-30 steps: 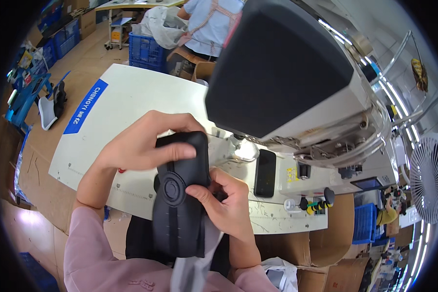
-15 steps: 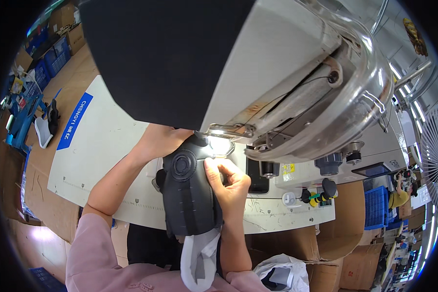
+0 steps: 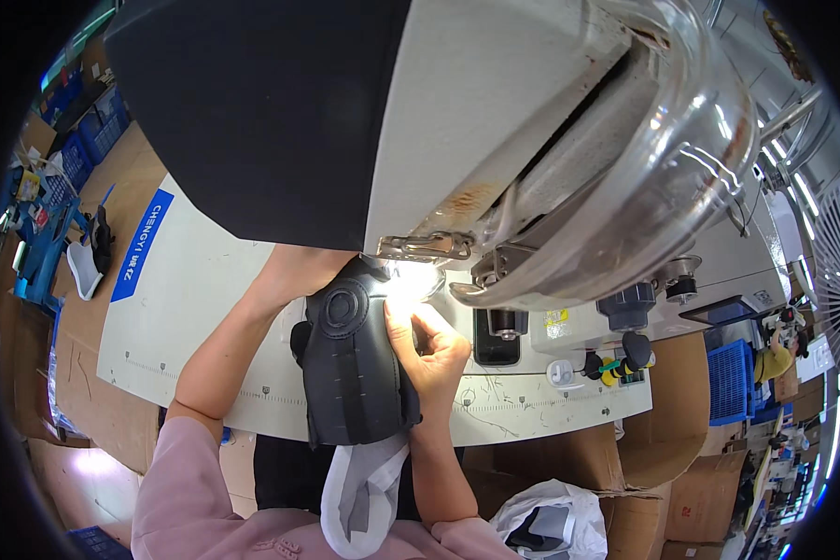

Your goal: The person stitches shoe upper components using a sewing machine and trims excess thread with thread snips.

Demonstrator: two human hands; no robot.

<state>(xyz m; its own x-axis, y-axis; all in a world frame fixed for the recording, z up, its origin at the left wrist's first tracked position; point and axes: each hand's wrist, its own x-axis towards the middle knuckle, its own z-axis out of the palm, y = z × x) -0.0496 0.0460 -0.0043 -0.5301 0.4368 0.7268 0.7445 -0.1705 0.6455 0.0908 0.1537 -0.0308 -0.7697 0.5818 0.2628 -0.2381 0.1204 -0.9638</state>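
Black padded shoe upper (image 3: 355, 373) has moved in under the sewing machine head (image 3: 495, 187); right hand (image 3: 434, 350) pinches its edge, left hand (image 3: 289, 275) mostly hidden, grip unclear — stitching looks about to start.

A white sewing worktable (image 3: 168, 308) is surrounded by brown cardboard boxes (image 3: 691, 457), blue plastic crates (image 3: 733, 359) and a wooden floor (image 3: 28, 392).
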